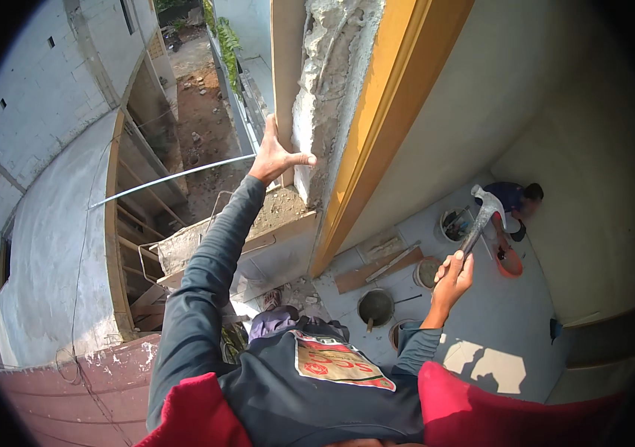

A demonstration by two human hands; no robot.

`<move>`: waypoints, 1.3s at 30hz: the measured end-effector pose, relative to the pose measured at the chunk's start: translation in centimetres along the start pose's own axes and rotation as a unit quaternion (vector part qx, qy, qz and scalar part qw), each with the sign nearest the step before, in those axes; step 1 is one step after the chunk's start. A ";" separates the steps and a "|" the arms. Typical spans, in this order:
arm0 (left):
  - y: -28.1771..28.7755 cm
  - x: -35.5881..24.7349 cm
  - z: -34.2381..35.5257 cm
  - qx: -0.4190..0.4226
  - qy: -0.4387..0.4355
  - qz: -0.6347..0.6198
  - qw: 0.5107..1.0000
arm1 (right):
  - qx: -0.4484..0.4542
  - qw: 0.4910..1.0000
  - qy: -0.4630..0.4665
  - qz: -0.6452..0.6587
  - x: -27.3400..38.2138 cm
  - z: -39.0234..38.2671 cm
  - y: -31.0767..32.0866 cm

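My left hand (276,158) grips the edge of an upright pale wooden board (283,56), its thumb reaching across to the rough, broken concrete edge (326,63) beside it. Right of that concrete runs a yellow-orange wooden frame (388,89). Lower right, my right hand (452,279) is closed round the handle of a claw hammer (489,203), its metal head raised. A thin pale pipe (172,176) passes near my left hand. Below it is a concrete ledge (198,246) with bent wire.
Far below, a crouching co-worker (513,197) is by an orange tub (509,262). Buckets (376,305) and planks (377,272) lie on the floor (489,313). At left are a drop to a dirt alley (206,97), grey walls (57,246) and hanging wires.
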State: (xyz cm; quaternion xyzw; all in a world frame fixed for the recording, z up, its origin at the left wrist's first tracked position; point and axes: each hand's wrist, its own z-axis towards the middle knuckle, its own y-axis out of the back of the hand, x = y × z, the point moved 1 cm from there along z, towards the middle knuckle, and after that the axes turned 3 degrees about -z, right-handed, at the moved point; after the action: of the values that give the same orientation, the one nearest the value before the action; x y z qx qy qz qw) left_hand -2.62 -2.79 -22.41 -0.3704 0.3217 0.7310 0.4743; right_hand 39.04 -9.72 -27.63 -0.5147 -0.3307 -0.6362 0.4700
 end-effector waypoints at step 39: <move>-2.9 2.2 -0.3 -0.022 -0.101 -0.108 0.989 | 0.478 0.265 0.410 -0.730 31.1 5.1 -44.9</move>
State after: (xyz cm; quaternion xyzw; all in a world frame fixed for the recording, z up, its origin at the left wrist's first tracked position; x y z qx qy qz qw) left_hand -0.42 -0.99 -24.78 -0.3373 0.2140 0.7164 0.5720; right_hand -2.20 2.08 6.47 0.5906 -0.5747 -0.5649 0.0418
